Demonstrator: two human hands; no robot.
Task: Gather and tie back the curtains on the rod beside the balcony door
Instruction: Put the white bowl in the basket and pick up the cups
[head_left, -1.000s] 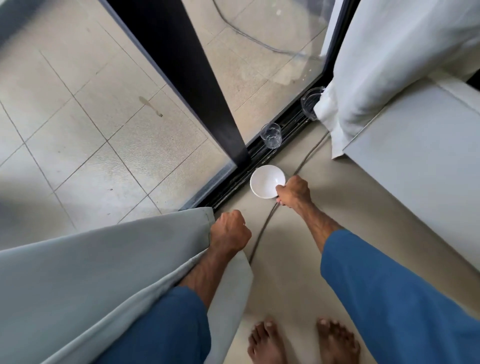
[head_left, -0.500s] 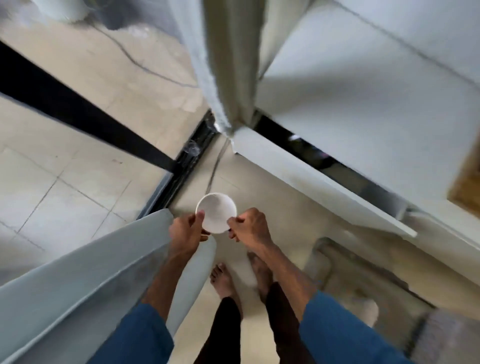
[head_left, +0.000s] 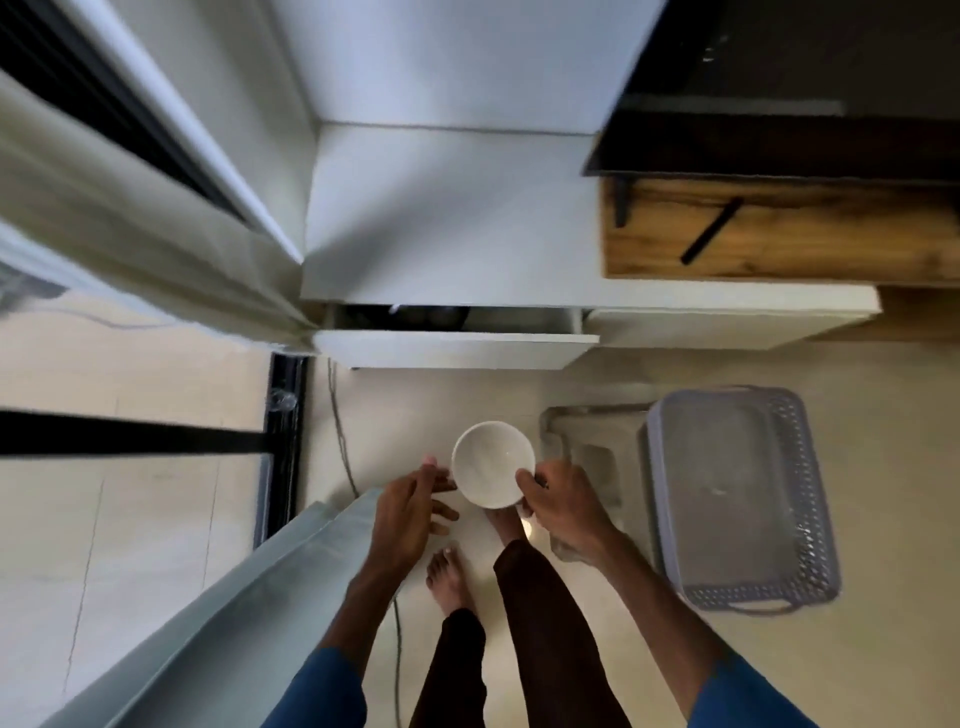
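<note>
Head view; clock positions are read from the frame's centre.

1. Pale grey-green fabric curtain (head_left: 208, 623), 7 to 8 o'clock: lies in long folds from the lower left corner up to the left hand (head_left: 408, 512). Whether that hand holds it cannot be told.
2. Left hand, 6 o'clock: fingers loosely straight and apart, fingertips (head_left: 436, 473) at the left side of the bowl.
3. Right hand (head_left: 563, 512), 5 o'clock: clamped on the rim of a small round white ceramic bowl (head_left: 491, 462), thumb over the edge. The bowl is held above the beige floor (head_left: 415, 405), hollow upward.
4. Lavender perforated plastic basket (head_left: 810, 493), 4 o'clock: on the floor, apart from the bowl.
5. Clear drinking glass (head_left: 282, 400), 9 o'clock: on the black door track (head_left: 285, 467).
6. White cabinet (head_left: 441, 218), 12 o'clock: white drawer front (head_left: 452, 349) ajar.
7. Cream pleated fabric curtain (head_left: 130, 208), 10 o'clock: hangs beside the cabinet, lower end just beside the drawer front.
</note>
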